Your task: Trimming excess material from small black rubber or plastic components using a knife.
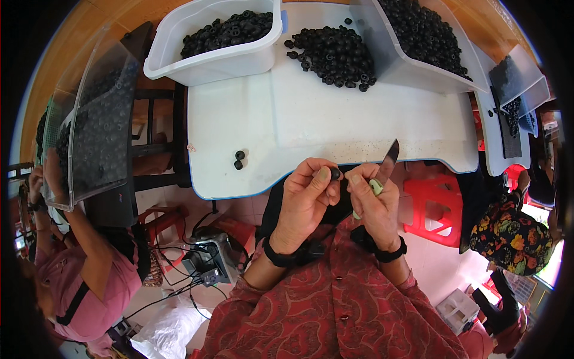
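Left hand (306,200): fingertips pinched tight on black piece (335,173), by table's (335,122) near edge. Right hand (379,208): fingers curled round knife (390,158). Seemingly mid-piece; two ring pieces (239,160) near left edge, heap (338,57) between tubs (230,70) toward far edge; which finished, cannot tell.

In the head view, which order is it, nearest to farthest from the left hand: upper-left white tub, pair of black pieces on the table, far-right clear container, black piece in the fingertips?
1. Black piece: in the left hand.
2. Pair of black pieces: leftward, on table.
3. White tub: upper left.
4. Clear container: far right.
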